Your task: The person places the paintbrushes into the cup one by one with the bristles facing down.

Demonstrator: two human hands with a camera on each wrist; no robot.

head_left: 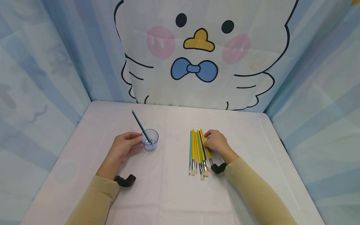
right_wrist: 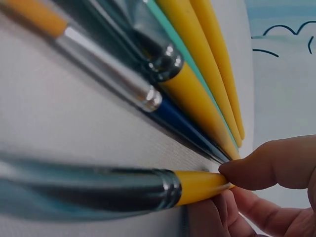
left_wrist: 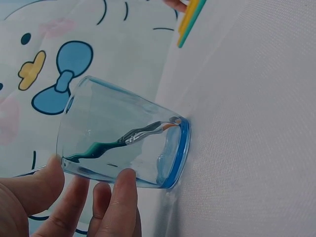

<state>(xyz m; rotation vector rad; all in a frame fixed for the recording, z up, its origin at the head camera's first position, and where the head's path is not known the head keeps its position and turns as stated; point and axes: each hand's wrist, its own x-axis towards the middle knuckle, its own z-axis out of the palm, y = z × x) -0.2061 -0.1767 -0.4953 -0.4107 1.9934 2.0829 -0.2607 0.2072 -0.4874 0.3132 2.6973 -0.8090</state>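
A clear bluish plastic cup stands on the left side of the table, a dark green paintbrush leaning inside it, bristles down. My left hand holds the cup from its left; in the left wrist view the thumb is at the rim and the fingers lie along the wall. On the right, my right hand pinches the yellow handle of a paintbrush between thumb and fingers. Just left of that hand lies a row of several paintbrushes with yellow, teal and dark handles, bristles toward me.
A pale cloth covers the table. Behind it hangs a curtain with a cartoon bird, and blue-striped curtains close off the sides. Each wrist carries a black camera mount.
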